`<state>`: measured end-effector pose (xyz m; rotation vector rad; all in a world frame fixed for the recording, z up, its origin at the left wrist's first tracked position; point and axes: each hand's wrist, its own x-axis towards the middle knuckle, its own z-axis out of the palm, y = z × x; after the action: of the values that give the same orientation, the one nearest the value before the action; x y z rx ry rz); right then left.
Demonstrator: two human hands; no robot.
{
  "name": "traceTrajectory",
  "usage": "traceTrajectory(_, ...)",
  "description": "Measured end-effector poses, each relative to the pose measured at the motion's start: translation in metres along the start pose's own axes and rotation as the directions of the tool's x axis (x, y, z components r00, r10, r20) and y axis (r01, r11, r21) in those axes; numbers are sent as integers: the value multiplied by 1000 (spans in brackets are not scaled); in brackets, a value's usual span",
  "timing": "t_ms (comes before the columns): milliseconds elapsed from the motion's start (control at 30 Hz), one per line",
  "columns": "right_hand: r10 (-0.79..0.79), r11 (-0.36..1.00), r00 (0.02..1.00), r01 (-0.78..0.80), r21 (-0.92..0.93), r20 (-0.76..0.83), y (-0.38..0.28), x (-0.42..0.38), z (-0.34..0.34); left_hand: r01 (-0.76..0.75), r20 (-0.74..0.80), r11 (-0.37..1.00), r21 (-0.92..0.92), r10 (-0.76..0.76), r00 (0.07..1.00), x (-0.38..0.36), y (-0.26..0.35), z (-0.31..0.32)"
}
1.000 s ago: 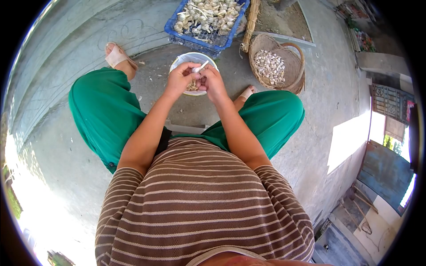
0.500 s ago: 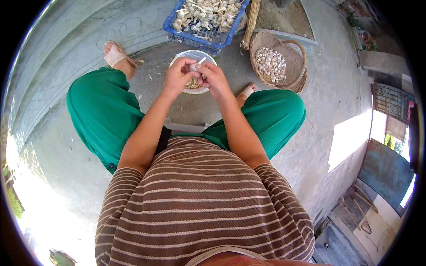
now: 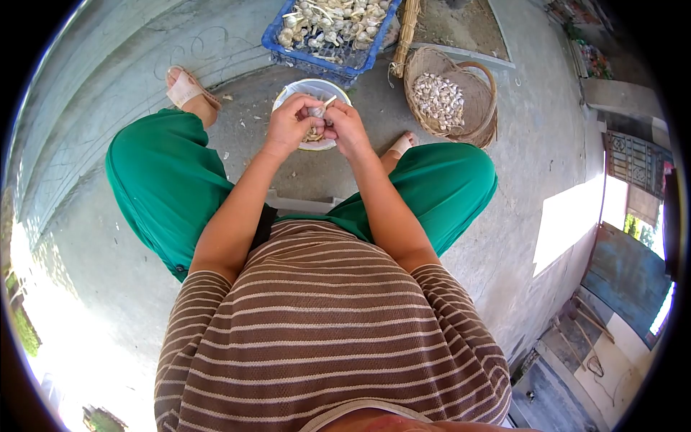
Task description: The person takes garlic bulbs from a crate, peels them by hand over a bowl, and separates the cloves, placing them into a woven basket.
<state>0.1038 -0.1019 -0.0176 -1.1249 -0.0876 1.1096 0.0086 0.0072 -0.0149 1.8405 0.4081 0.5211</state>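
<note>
Between both hands is a pale garlic bulb (image 3: 317,111) with a short stem that points up and to the right. My left hand (image 3: 291,124) is closed on the bulb's left side. My right hand (image 3: 344,127) pinches it from the right, near the stem. Directly beneath the hands stands a white bucket (image 3: 283,96) with a yellowish rim, and light brown scraps show inside it. The fingers cover part of the bulb and much of the bucket's opening.
A blue plastic crate (image 3: 345,72) of garlic bulbs stands beyond the bucket. To its right, a wicker basket (image 3: 479,108) with a handle holds loose cloves. A straw bundle (image 3: 407,36) lies between them. My sandalled foot (image 3: 188,90) rests at the left on the concrete floor (image 3: 518,158).
The garlic's stem has tilted more upright, and my fingers have shifted slightly around the bulb. Both hands stay above the bucket.
</note>
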Motion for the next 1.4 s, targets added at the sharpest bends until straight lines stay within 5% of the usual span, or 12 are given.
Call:
traceTrajectory(200, -45, 998, 998, 43, 41, 36, 1, -1, 2, 89, -14, 964, -252, -96, 995, -1, -16, 4)
traceTrajectory(500, -85, 996, 995, 82, 40, 61, -6, -7, 4, 225, 82, 897, -381, -210, 974, -2, -11, 3)
traceTrajectory(600, -110, 993, 993, 111, -32, 40, -9, -8, 8, 42, -55, 993, -111, -48, 997, -3, -3, 5)
traceTrajectory(833, -59, 998, 997, 58, 26, 48, -9, -10, 17, -20, -91, 998, 57, 25, 996, -4, 4, 6)
traceTrajectory(900, -40, 999, 997, 38, 24, 70, -11, -10, 18, 88, -85, 995, 44, -84, 993, -7, 3, 9)
traceTrajectory(1333, -59, 994, 995, 65, 84, -82, -1, -11, 23, 102, -120, 982, 156, -84, 989, -9, 8, 18)
traceTrajectory(1400, -79, 991, 994, 87, 104, -77, 0, -14, 26, 325, -51, 945, 28, -323, 945, -7, 16, 14)
